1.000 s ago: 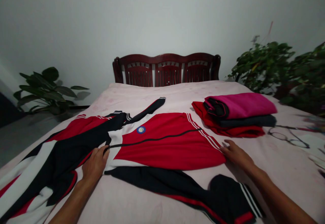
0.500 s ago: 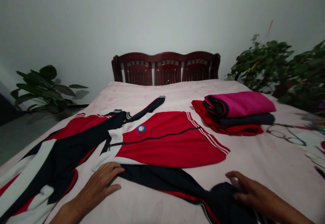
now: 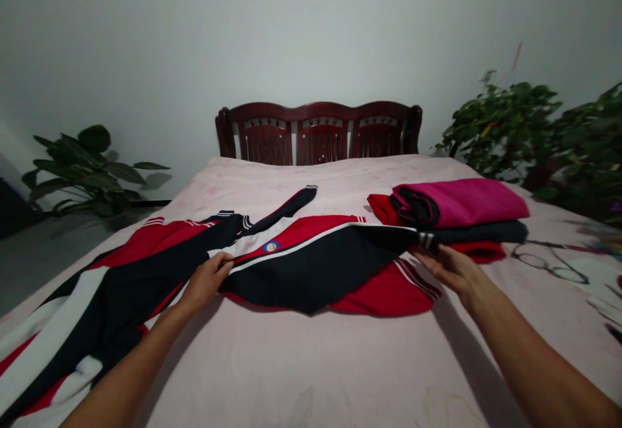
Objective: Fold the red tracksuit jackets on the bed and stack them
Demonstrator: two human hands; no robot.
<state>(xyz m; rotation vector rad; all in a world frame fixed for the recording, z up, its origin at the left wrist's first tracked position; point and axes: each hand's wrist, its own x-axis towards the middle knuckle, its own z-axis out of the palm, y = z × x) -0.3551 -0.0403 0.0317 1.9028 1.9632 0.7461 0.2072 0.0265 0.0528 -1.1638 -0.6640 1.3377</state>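
A red, white and navy zip jacket (image 3: 389, 289) lies on the bed with a round blue badge on its chest. Its near sleeve (image 3: 311, 272), navy with a white stripe, is folded over the front and partly covers the red body and zip. At the sleeve's shoulder end, my left hand (image 3: 208, 278) pinches the fabric. My right hand (image 3: 449, 269) grips the striped cuff, held a little above the jacket's hem. The other sleeve (image 3: 286, 208) stretches out flat toward the headboard.
More navy, red and white clothing (image 3: 121, 292) spreads over the bed's left side. A folded stack with a magenta garment (image 3: 466, 201) on top sits at the right, beside eyeglasses (image 3: 549, 263). Beyond are a wooden headboard (image 3: 321, 133) and leafy plants (image 3: 510, 123).
The near sleeve has been lifted from the bed and brought across the jacket's front. Both hands have moved up and away from me, now closed on the sleeve.
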